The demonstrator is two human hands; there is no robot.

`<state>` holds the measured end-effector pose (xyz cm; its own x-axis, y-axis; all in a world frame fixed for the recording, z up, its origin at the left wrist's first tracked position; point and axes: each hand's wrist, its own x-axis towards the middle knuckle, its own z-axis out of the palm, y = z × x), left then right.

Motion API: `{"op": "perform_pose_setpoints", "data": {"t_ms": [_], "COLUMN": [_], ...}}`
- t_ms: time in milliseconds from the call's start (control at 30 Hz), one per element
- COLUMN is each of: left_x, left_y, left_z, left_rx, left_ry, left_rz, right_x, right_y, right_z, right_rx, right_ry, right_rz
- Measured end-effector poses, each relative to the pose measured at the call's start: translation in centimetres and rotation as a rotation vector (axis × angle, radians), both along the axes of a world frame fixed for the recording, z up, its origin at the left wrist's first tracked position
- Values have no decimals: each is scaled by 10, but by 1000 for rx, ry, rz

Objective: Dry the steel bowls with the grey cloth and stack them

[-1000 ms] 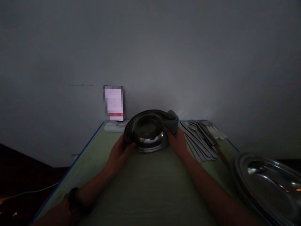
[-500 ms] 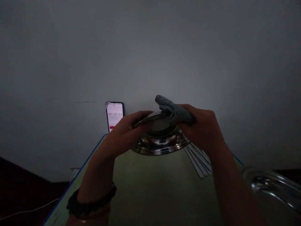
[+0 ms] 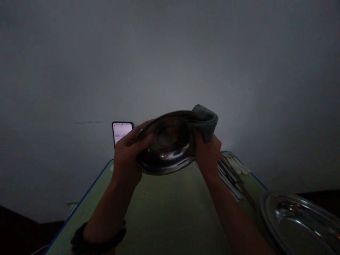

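A shiny round metal dish (image 3: 167, 141), perhaps a shallow bowl, is held up above the table, tilted so that its hollow face shows. My left hand (image 3: 129, 152) is closed on its left rim, thumb over the near face and fingers behind. At the right rim my right hand (image 3: 208, 152) grips a folded grey-green cloth (image 3: 207, 124) with a checked patch. The cloth wraps over the edge of the dish. Motion blurs the dish slightly, and the fingertips behind it are hidden.
A phone (image 3: 122, 131) showing a timer leans on the wall at the left. Several pieces of flatware (image 3: 232, 177) lie right of my right forearm, with white-handled pieces (image 3: 239, 165) beyond. A large oval metal tray (image 3: 271, 209) sits at the lower right. The green table (image 3: 170, 212) has blue edging.
The dish has tipped so its hollow face shows more. My right hand has turned upright and the cloth has shifted to the right rim. The camera view has shifted slightly, uncovering more flatware.
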<state>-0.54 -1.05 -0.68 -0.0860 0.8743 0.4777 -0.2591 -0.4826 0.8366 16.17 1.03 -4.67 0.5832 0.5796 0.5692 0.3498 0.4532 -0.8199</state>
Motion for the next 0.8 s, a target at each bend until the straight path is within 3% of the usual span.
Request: {"op": "perform_pose_setpoints", "data": {"t_ms": [100, 233, 400, 500, 567, 633, 733, 800], "left_x": [11, 27, 32, 22, 10, -2, -12, -13], "left_y": [6, 14, 11, 11, 11, 10, 2, -5], "left_z": [-7, -25, -34, -22, -11, 0, 10, 12], "left_rx": [-23, -76, -51, -3, 7, 9, -43, -23], "left_ry": [-167, -172, 19, 89, 93, 114, 283, 430], "left_rz": [96, 237, 228, 95, -4, -68, -273, -290], "right_x": [-26, -54, -29, 3, 21, 32, 34, 30], "right_y": [5, 9, 11, 8, 0, -12, -32, -42], "right_z": [-14, -27, -18, -4, 5, 15, 28, 34], "right_rx": [-197, -327, -294, -264, -216, -180, -136, -94], "right_ry": [354, 754, 798, 675, 476, 178, -314, -535], "right_rz": [248, 568, 587, 531, 544, 556, 537, 511]}}
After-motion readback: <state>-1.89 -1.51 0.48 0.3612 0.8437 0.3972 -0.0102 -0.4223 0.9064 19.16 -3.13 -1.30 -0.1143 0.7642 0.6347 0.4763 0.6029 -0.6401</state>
